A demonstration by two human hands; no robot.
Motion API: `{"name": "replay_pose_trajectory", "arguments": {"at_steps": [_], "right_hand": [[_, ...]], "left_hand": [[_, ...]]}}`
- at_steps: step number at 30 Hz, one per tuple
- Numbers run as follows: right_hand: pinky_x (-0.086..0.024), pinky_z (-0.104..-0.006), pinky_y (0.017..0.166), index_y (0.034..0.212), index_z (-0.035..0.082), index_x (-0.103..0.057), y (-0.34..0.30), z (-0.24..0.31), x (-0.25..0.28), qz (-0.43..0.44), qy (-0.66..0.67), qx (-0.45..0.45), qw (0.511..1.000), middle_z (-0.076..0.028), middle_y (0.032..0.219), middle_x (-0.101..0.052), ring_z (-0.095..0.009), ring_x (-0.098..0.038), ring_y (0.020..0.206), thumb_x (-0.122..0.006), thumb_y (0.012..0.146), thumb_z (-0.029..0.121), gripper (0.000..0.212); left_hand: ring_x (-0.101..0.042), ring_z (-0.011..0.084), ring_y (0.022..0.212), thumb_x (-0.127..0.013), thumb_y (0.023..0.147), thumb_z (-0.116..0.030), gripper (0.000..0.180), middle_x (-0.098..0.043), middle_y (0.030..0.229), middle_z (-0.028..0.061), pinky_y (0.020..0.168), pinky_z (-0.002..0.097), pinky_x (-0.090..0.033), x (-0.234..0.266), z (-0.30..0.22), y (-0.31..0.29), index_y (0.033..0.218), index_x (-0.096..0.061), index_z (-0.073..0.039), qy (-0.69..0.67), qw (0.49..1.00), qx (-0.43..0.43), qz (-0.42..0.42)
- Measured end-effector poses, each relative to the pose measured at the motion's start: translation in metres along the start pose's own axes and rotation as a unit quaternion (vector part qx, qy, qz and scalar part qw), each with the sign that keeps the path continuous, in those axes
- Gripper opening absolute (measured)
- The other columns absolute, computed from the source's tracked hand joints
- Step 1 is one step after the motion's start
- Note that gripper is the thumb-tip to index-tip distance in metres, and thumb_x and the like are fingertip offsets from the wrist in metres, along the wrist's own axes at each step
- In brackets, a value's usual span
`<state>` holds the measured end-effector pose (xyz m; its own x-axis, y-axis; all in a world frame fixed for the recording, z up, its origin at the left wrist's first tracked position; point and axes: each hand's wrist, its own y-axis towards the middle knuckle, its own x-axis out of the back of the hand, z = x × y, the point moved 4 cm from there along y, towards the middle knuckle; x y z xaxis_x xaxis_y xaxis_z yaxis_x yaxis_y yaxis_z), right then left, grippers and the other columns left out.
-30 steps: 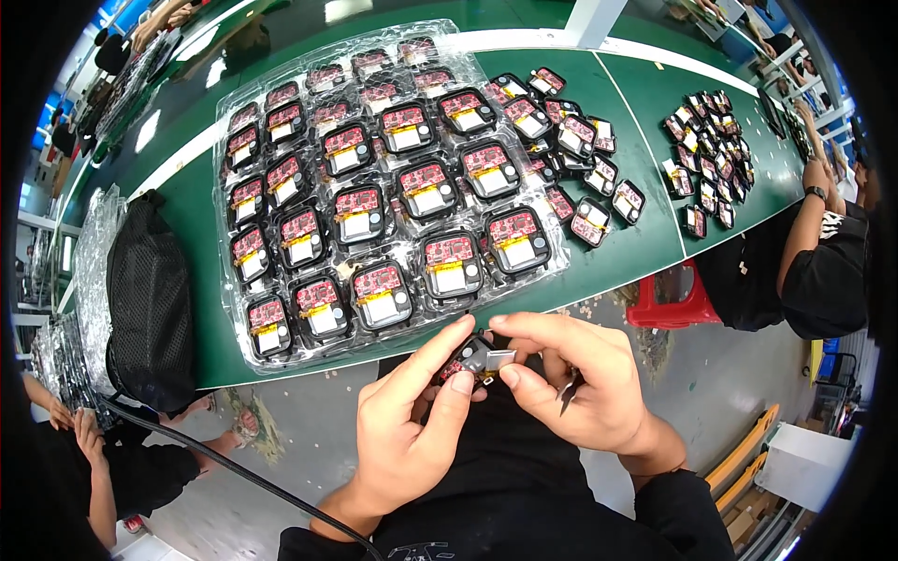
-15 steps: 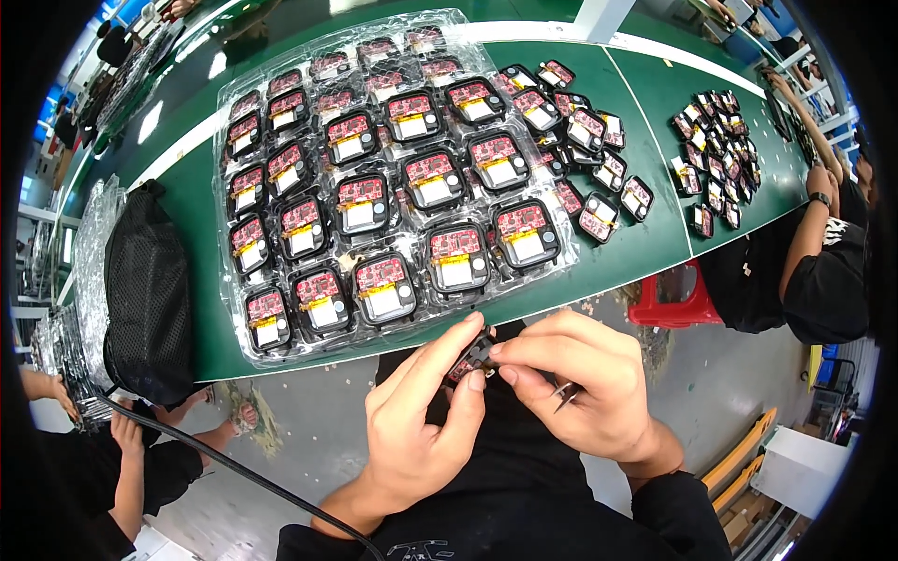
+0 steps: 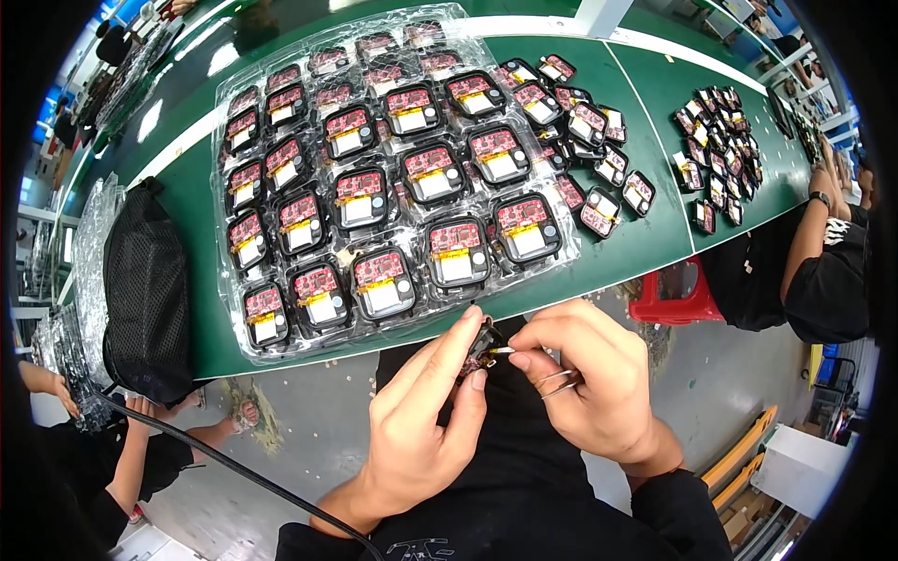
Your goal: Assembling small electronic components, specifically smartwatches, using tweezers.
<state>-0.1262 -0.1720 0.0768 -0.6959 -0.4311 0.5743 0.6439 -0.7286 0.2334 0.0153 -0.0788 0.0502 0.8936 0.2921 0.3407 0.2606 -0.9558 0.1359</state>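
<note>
Held on edge between the thumb and fingers of my left hand [image 3: 426,402] is a small black-framed device [image 3: 481,350] with a red circuit board, just off the table's front edge. My right hand [image 3: 594,383] is closed beside it, thumb and forefinger pinched together. A small pale piece [image 3: 503,351] shows between those fingertips and the device; I cannot tell what it is. Tucked in the right fingers are thin metal tweezers [image 3: 557,382]. Beyond my hands, a clear plastic tray [image 3: 245,348] holds rows of similar open devices [image 3: 382,292] with red boards and white batteries.
Loose devices [image 3: 600,211] lie piled right of the tray on the green table [image 3: 655,93], with another pile [image 3: 716,159] farther right. A black mesh bag [image 3: 145,280] stands at left. A black cable [image 3: 234,463] crosses the lower left. Co-workers sit at both sides; a red stool [image 3: 669,297] is at right.
My right fingertips have drawn slightly back from the device, and the pale piece now shows between. The tweezers have shifted in the right hand. My left hand keeps hold of the device, tilted slightly differently.
</note>
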Motion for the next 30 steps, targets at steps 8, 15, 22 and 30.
{"name": "replay_pose_trajectory", "arguments": {"at_steps": [8, 15, 22, 30], "right_hand": [[-0.058, -0.0357, 0.059, 0.101, 0.001, -0.066, 0.000, 0.001, -0.005, -0.018, 0.044, 0.004, 0.999, -0.013, 0.093, -0.068, -0.029, -0.070, 0.073, -0.073, 0.083, -0.008, 0.021], [-0.058, -0.0337, 0.065, 0.098, -0.001, -0.068, 0.000, -0.004, -0.012, -0.007, 0.087, -0.012, 0.996, -0.014, 0.092, -0.069, -0.028, -0.072, 0.078, -0.074, 0.083, -0.008, 0.018], [-0.038, -0.0212, 0.052, 0.095, 0.001, -0.072, -0.001, -0.021, -0.017, -0.055, 0.138, -0.007, 0.989, -0.007, 0.093, -0.065, -0.004, -0.048, 0.060, -0.080, 0.082, -0.005, 0.017], [-0.048, -0.0281, 0.065, 0.110, 0.001, -0.067, 0.000, -0.022, -0.019, -0.005, 0.202, -0.152, 0.968, -0.008, 0.097, -0.067, -0.015, -0.063, 0.077, -0.075, 0.085, -0.002, 0.027]], "left_hand": [[-0.071, 0.0230, 0.103, -0.064, 0.090, 0.011, 0.051, -0.070, 0.119, 0.0229, 0.089, 0.0309, -0.055, -0.001, -0.004, 0.002, 0.139, -0.055, 0.008, 0.034, 0.999, -0.036, -0.009], [-0.071, 0.0218, 0.104, -0.064, 0.090, 0.012, 0.050, -0.070, 0.121, 0.0238, 0.088, 0.0304, -0.056, -0.003, -0.003, 0.002, 0.140, -0.055, 0.008, 0.030, 0.999, -0.031, 0.007], [-0.068, 0.0215, 0.109, -0.059, 0.095, 0.012, 0.047, -0.066, 0.128, 0.0247, 0.094, 0.0325, -0.057, -0.005, 0.004, -0.003, 0.141, -0.050, 0.012, -0.064, 0.997, 0.031, 0.036], [-0.071, 0.0236, 0.106, -0.067, 0.093, 0.006, 0.044, -0.069, 0.122, 0.0221, 0.088, 0.0318, -0.057, -0.009, 0.014, -0.010, 0.136, -0.059, 0.005, -0.110, 0.992, 0.047, -0.039]]}}
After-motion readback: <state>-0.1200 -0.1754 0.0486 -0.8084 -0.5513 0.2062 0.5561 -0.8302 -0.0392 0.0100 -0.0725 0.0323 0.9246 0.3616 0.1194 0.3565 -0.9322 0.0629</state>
